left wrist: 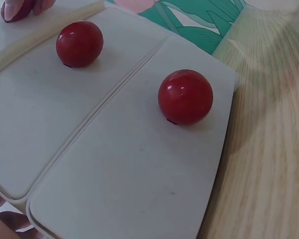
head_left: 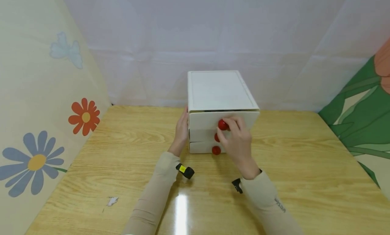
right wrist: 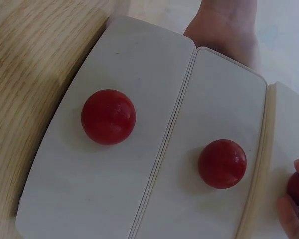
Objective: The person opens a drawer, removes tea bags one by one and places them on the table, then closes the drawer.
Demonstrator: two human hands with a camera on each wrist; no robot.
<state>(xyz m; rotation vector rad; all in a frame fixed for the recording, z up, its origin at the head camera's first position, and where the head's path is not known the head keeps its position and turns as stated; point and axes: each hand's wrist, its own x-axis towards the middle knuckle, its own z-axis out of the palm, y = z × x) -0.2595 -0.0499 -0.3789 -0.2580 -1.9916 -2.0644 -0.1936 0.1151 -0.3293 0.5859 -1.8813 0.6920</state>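
Note:
A small white chest of three drawers [head_left: 220,89] stands on the table, each drawer front bearing a round red knob. My right hand [head_left: 239,140] pinches the top knob [head_left: 223,124] between thumb and fingers; the right wrist view shows the same grip at its edge. The top drawer [head_left: 202,126] sits a little forward of the frame, with a dark gap along its upper edge. Below it, the middle knob [right wrist: 222,164] and bottom knob [right wrist: 108,117] are untouched. My left hand [head_left: 181,128] rests against the chest's left side, its fingers partly hidden behind the edge.
The chest stands on a wood-grain table [head_left: 146,133] near a white cloth backdrop [head_left: 146,76]. Panels with painted flowers flank it left and right. A small pale torn patch [head_left: 112,201] marks the table at front left.

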